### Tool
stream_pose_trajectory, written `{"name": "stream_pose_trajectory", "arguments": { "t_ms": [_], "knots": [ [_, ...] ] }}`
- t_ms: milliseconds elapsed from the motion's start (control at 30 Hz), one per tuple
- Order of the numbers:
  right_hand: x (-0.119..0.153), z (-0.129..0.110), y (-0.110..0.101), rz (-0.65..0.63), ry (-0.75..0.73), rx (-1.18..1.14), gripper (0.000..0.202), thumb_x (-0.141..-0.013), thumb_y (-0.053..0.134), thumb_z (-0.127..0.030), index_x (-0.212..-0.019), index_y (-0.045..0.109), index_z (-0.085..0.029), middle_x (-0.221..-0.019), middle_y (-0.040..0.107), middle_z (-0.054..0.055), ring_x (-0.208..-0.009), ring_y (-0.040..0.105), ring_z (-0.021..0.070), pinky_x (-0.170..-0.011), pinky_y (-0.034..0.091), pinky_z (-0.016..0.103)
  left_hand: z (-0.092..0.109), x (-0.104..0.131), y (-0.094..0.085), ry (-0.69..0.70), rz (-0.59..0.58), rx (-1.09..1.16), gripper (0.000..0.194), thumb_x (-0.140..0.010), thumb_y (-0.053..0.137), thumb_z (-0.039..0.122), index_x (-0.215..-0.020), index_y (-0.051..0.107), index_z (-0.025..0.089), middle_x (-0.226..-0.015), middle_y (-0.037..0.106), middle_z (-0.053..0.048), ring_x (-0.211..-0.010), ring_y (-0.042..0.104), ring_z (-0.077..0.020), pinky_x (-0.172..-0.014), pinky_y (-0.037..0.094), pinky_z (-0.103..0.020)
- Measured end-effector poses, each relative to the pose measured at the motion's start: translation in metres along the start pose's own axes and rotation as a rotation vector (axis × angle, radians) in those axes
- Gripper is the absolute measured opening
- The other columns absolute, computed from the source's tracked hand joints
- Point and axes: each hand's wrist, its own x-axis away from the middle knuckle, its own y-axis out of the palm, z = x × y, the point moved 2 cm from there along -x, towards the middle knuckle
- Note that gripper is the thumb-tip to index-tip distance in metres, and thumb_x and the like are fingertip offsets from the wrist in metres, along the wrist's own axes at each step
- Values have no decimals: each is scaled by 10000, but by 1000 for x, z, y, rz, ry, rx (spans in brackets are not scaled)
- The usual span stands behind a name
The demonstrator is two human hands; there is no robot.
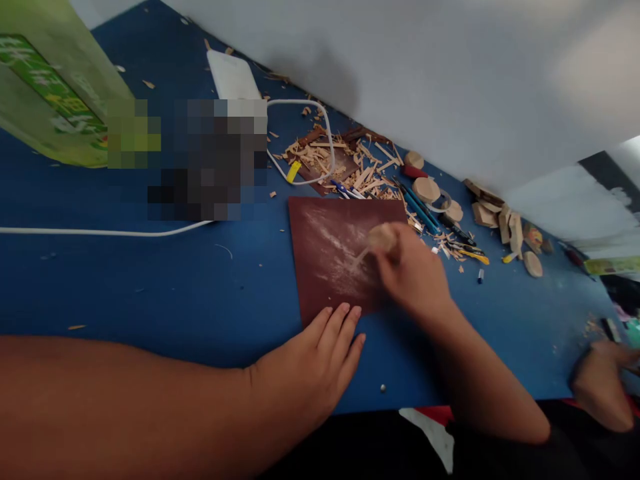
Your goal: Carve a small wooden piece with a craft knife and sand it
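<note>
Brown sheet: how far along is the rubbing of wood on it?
Done: some rubbing, judging by the pale dust on the brown sheet.
In hand: a wooden piece, blurred, in the right hand; the left hand lies at the sheet's near edge.
Left: perhaps more smoothing, but blur hides the piece's finish; the nearby wooden discs look unused here.

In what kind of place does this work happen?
Probably a woodworking or craft workspace: a pile of wood shavings on the blue table, cut wood discs, and a dark red sheet marked with pale dust.
</note>
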Motion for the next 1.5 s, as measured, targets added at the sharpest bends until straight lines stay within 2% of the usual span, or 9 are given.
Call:
{"name": "stream_pose_trajectory", "arguments": {
  "t_ms": [233, 400, 533, 700, 833, 1000, 1133, 1300, 1500],
  "knots": [
    [3, -7, 2, -95, -122, -25, 290, -1058, 577, -330, -1330, 625, -241, -1185, 788, 137, -1054, 769, 330, -902, 608, 472, 1, 0, 4, -32, 29, 9, 618, -963, 622, 415, -1495, 646, 100, -1566, 635, -258, -1445, 617, -413, -1227, 386, -574],
    [-1, 4, -3, 60, 94, 67, 408, -998, 641, -334, -1381, 593, -201, -1196, 781, 174, -1005, 772, 389, -842, 609, 519, 3, 0, 7, -21, 10, -10, 662, -953, 623, 459, -1510, 629, 103, -1601, 603, -258, -1475, 590, -434, -1223, 388, -579],
    [5, -6, 0, -94, -130, -24, 305, -1046, 583, -315, -1342, 616, -249, -1221, 781, 141, -1066, 768, 330, -894, 605, 457, 2, 1, 7, -19, 23, 12, 667, -950, 625, 458, -1504, 629, 87, -1579, 616, -275, -1459, 602, -439, -1233, 369, -583],
    [1, 2, -4, 63, 85, 74, 408, -998, 652, -335, -1374, 592, -188, -1170, 788, 165, -975, 773, 366, -819, 599, 471, 2, 1, 6, -17, 14, -1, 682, -944, 638, 442, -1525, 609, 86, -1606, 590, -277, -1465, 597, -425, -1223, 387, -579],
    [5, -8, 0, -81, -128, 41, 269, -1064, 571, -293, -1319, 620, -225, -1181, 788, 126, -1022, 768, 298, -888, 583, 414, 2, 1, 6, -26, 15, -3, 646, -956, 614, 448, -1504, 636, 106, -1577, 627, -255, -1450, 616, -411, -1227, 387, -568],
    [2, -1, -4, 42, 96, 161, 405, -1009, 648, -316, -1382, 585, -174, -1184, 782, 168, -936, 765, 344, -774, 568, 432, 1, 0, 5, -22, 8, -15, 658, -948, 630, 465, -1511, 632, 126, -1588, 627, -229, -1476, 593, -427, -1225, 386, -573],
    [7, -10, -1, -101, -136, 106, 262, -1087, 529, -286, -1322, 623, -219, -1137, 788, 132, -999, 755, 296, -875, 562, 412, -1, -2, 0, -19, 3, -13, 619, -961, 624, 447, -1493, 657, 132, -1563, 648, -232, -1438, 630, -413, -1220, 384, -563],
    [5, -3, -2, 59, 45, 232, 345, -1042, 602, -300, -1365, 590, -181, -1137, 779, 156, -924, 737, 319, -777, 535, 406, -2, -2, 0, -4, -28, -9, 683, -956, 613, 503, -1520, 631, 118, -1593, 610, -261, -1461, 603, -436, -1214, 387, -578],
    [7, -10, 1, -11, -140, 210, 234, -1082, 564, -291, -1301, 608, -221, -1055, 772, 108, -884, 707, 270, -783, 509, 378, 0, 1, 6, -30, 6, -5, 679, -951, 626, 482, -1524, 617, 118, -1593, 605, -269, -1459, 600, -435, -1233, 366, -586]
  ]
}}
